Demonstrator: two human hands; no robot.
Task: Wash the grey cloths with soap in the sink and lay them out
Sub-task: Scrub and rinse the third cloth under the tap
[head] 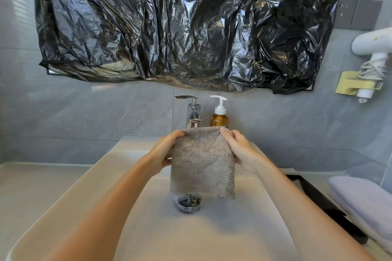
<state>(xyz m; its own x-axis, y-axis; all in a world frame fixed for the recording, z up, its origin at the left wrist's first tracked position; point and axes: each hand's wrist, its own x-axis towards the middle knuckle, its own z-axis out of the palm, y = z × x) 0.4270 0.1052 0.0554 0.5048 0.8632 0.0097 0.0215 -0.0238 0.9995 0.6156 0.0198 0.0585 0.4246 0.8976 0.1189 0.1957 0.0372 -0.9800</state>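
I see both hands up over the sink (70, 193): left hand (163, 152) and right hand (239, 150) each grip a top corner of the grey cloth (202, 167), hanging above the drain (188, 203).

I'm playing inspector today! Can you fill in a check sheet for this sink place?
Surface: white sink, drain plug in its bottom.
Job's things: grey cloth held over the sink; soap bottle beside the tap.
Clutter: folded towel at the right.
Hands: left hand and right hand each grip a top corner of the cloth.
Cables: coiled cord on the hair dryer.
Surroundings: black plastic sheet on the grey wall.
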